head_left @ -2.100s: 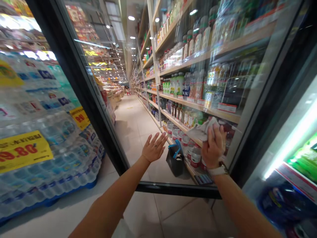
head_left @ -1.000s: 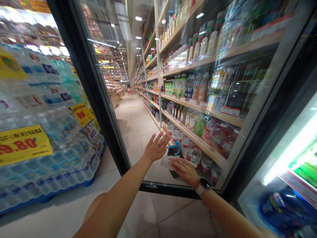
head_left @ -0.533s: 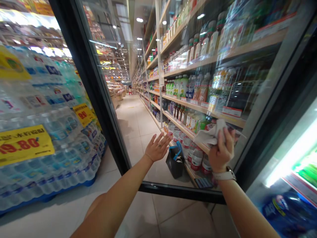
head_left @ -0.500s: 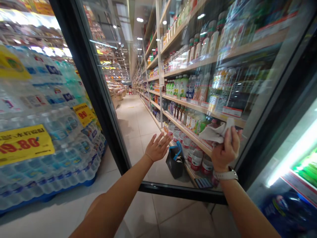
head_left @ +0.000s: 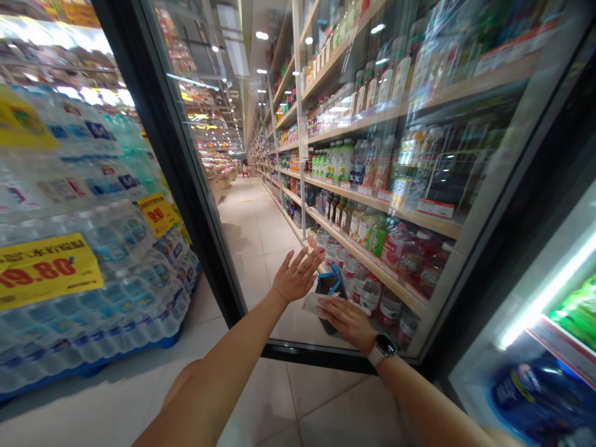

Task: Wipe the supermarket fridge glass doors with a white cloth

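A glass door (head_left: 261, 292) with a black frame stands in front of me, tilted in view. My left hand (head_left: 294, 276) lies against the glass, fingers spread, holding nothing. Lower and to its right, my right hand (head_left: 347, 318) presses a pale cloth (head_left: 313, 304) to the pane, the fingers laid flat over it. A watch (head_left: 385, 345) sits on my right wrist. Past the glass, partly covered by my right hand, is a dark bin-like container (head_left: 339, 287) with a blue handle or strap (head_left: 334, 273).
Shelves of bottled drinks (head_left: 361, 245) line the right side beyond the glass. Shrink-wrapped water bottles (head_left: 130, 288) with yellow price signs (head_left: 51, 273) are stacked on the left. A lit cooler (head_left: 526, 310) stands open at the right, with a dark blue pack (head_left: 542, 394) inside. An aisle (head_left: 246, 217) runs back.
My right hand has moved the cloth left and down across the glass, from near the right frame to just below my left hand. My left hand stays in place.
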The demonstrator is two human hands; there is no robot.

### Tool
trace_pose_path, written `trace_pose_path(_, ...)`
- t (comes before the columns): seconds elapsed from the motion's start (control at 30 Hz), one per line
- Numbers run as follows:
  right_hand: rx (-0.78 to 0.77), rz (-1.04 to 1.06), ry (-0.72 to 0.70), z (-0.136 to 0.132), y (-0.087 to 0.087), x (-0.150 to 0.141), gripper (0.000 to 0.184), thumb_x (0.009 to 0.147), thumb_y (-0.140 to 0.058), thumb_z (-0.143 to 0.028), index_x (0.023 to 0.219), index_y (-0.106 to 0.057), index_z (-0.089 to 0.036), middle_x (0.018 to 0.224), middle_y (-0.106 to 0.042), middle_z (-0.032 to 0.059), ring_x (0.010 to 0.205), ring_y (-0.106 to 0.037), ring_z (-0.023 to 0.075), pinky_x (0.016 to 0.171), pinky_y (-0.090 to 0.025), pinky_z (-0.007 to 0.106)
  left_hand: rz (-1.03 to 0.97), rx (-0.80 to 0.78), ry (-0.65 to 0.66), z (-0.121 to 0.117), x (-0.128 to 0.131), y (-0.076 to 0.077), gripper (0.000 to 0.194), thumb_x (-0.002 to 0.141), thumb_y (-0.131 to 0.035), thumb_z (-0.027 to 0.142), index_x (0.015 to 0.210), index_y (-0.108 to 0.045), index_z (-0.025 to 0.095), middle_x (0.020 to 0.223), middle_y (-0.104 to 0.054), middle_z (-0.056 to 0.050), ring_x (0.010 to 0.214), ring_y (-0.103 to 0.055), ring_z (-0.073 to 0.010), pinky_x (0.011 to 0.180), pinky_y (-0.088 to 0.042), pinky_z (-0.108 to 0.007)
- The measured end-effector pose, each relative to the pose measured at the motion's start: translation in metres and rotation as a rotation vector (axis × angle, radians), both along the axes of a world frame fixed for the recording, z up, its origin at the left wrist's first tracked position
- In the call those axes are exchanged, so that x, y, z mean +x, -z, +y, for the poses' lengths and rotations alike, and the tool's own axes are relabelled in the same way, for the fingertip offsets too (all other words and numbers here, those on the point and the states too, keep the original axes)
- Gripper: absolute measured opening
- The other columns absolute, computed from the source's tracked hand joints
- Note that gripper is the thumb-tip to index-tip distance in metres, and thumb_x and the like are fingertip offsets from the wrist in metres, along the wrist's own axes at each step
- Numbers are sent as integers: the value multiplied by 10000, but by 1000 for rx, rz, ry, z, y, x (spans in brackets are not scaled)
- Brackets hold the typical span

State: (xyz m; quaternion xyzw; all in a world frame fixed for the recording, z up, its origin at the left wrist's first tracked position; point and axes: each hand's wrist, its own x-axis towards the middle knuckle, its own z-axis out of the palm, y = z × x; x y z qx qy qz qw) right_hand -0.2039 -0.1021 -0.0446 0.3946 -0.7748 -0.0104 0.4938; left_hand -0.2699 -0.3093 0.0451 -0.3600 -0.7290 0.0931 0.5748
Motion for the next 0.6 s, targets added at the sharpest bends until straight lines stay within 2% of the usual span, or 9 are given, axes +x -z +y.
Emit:
trace_pose_path(0.1,46,0,-18,5,-9,-1,381,956,-380,-81,1238,-597,-217,1302,-610,-12,1259,-510,126,1068,-413,289,-9,-7,-11,-1,-1,0,557,902,-446,342,1439,-364,217,1428,-464,-57,1425,-242,-205,1200,-77,-420)
trace_pose_path(0.17,-5,18,17,14,-22,-2,397,949,-386,-73,1243,-594,-239,1294,-616,-4,1284,-487,138,1107,-364,322,-4,-6,-10,-1,-1,0,558,902,-447,345,1438,-365,218,1430,-462,-54,1428,-234,-204,1201,-77,-417)
trace_pose_path(0.23,-136,73,96,25,-37,-3,428,930,-410,-58,1260,-583,-269,1273,-631,8,1303,-468,151,1140,-313,358,13,-2,7,-2,-1,-2,546,905,-436,342,1432,-378,209,1432,-460,-46,1434,-213,-207,1201,-79,-416)
trace_pose_path(0.33,-413,210,248,48,-61,-4,460,899,-450,-54,1270,-578,-292,1273,-628,34,1325,-445,206,1150,-281,450,27,-1,21,-2,-1,-3,533,911,-419,332,1427,-387,202,1427,-465,-41,1438,-198,-208,1200,-81,-420)
trace_pose_path(0.47,-830,383,348,74,-85,-7,482,902,-374,-91,1343,-527,-211,1382,-521,118,1360,-384,306,1105,-295,587,-1,-8,-4,-2,-2,-1,535,911,-413,330,1431,-380,209,1425,-468,-54,1427,-236,-208,1197,-76,-426)
trace_pose_path(0.53,-922,399,325,76,-89,-8,502,905,-340,-103,1377,-490,-184,1414,-480,141,1362,-374,322,1096,-304,603,-27,-18,-15,-2,-2,1,545,909,-418,332,1440,-363,220,1434,-457,-57,1419,-260,-213,1196,-80,-426)
trace_pose_path(0.6,-881,353,282,68,-85,-9,512,905,-340,-105,1391,-473,-196,1416,-478,134,1352,-391,317,1090,-329,587,-44,-21,-14,-2,-2,2,561,904,-433,333,1448,-344,229,1440,-449,-60,1413,-274,-215,1194,-86,-424)
